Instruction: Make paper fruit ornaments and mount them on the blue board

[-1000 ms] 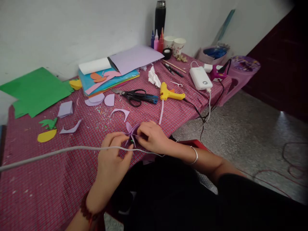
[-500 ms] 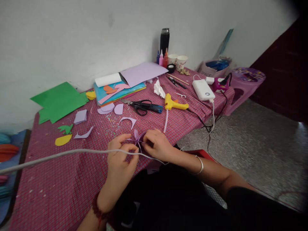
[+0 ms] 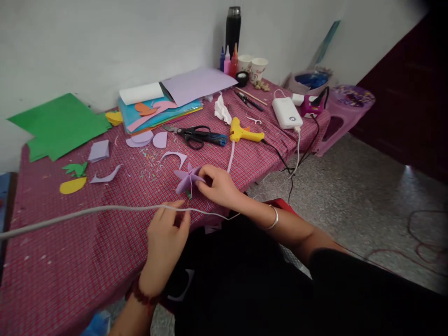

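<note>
My right hand (image 3: 217, 186) pinches a lilac paper flower (image 3: 187, 178) with several pointed petals and a small green bit below it, held just above the red checked tablecloth (image 3: 70, 261). My left hand (image 3: 166, 242) sits nearer to me, away from the flower, with its fingers loosely curled and apart; nothing shows in them. A thin white cable (image 3: 87, 212) runs across in front of both hands. Lilac paper offcuts (image 3: 174, 156) lie just beyond the flower.
Black scissors (image 3: 196, 135) and a yellow glue gun (image 3: 243, 135) lie past the flower. Farther back are stacked coloured sheets (image 3: 157, 109), green paper (image 3: 56, 123), a white power bank (image 3: 285, 112), paint bottles, cups and a black flask (image 3: 233, 30). A purple stool (image 3: 346, 105) stands at the right.
My left hand has let go of the flower and drawn back toward me. My right hand now holds the flower alone, with its petals spread out.
</note>
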Available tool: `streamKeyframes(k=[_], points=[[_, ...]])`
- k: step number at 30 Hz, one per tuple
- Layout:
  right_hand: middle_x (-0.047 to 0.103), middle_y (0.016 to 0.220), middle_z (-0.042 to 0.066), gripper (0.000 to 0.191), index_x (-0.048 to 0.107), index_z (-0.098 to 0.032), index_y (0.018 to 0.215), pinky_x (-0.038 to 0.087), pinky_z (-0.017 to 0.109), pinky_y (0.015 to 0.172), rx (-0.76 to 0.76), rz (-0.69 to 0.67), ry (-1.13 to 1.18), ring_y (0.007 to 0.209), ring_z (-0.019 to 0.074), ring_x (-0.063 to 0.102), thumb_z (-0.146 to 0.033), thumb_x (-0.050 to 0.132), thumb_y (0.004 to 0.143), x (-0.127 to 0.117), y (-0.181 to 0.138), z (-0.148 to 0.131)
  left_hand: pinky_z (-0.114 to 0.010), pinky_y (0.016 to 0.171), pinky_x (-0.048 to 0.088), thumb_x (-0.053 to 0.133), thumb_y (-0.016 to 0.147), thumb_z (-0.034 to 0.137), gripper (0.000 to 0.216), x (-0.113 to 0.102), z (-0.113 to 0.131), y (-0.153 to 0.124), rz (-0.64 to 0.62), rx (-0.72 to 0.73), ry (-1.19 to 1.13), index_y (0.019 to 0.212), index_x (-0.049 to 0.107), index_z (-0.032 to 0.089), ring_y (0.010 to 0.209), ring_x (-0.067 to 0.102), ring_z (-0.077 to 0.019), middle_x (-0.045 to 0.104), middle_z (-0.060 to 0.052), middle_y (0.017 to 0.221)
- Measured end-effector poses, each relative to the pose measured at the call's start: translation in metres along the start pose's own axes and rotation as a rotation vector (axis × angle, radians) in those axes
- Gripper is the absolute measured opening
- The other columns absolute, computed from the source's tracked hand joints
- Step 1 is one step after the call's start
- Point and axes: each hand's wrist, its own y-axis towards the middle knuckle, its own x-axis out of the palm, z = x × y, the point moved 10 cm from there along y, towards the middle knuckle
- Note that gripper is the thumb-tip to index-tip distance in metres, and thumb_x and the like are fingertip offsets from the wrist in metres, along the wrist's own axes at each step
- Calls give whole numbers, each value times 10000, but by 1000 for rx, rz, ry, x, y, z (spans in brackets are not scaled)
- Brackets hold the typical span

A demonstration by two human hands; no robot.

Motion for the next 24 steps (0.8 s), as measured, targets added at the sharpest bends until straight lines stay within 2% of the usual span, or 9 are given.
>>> streamKeyframes(k=[5,8,10,13,18,21,24], points=[[537,699,-33,103,502,-186,748,324,247,610,24,2,15,631,104,465,-221,561,825,2,1,4,-336,722,468,511,923,319,289,25,6,10,-189,0,181,1147,642,191,835,679,-248,737,-93,969],[541,700,-33,100,506,-187,749,320,246,604,34,12,17,632,108,466,-233,553,824,3,2,8,-331,725,445,465,935,316,260,32,6,14,-252,-4,208,1042,668,193,831,672,-247,730,-97,923],[544,704,-32,99,512,-187,756,318,245,604,34,25,5,638,110,471,-242,555,826,3,2,10,-326,710,426,442,935,312,260,33,2,17,-252,-33,195,961,674,197,795,654,-239,714,-92,878],[552,715,-31,93,520,-186,763,320,244,613,33,39,-35,648,114,480,-243,560,824,4,3,11,-314,672,397,481,887,276,210,30,-5,26,-183,-85,114,867,677,206,736,612,-219,681,-78,825],[560,718,-27,102,527,-186,779,320,238,611,37,48,-71,647,116,483,-260,548,845,4,4,10,-302,625,389,552,799,257,153,19,-15,34,3,-127,15,683,638,205,636,534,-184,596,-43,705],[562,719,-24,92,525,-186,771,316,237,612,22,49,-66,648,116,480,-246,561,831,3,3,8,-303,670,438,574,776,285,127,-2,-23,29,169,-178,-81,705,627,194,667,544,-171,585,-25,717],[566,738,-16,95,517,-187,765,316,242,629,-31,56,-80,666,120,484,-241,563,828,2,2,3,-293,666,476,560,810,363,198,-25,-28,20,315,-247,-217,791,615,174,674,570,-150,602,-18,744]])
